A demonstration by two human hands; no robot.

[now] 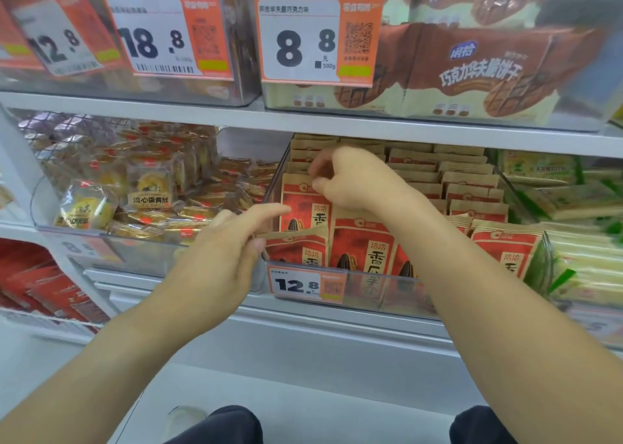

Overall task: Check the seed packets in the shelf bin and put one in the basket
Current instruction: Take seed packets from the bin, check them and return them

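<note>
Bare forearms with no sleeves, dark trousers (215,425) at the knees, a pale shoe (183,421) below.

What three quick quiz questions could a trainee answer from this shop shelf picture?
1. True or false: the left hand pinches the top edge of the front seed packet in the clear bin.
2. What price shows on the tag at the front of that bin?
3. Where is the right hand? A) on the upper shelf; B) at the top of a packet further back in the same bin; C) on the floor.

Key: 1 true; 2 12.8; 3 B.
</note>
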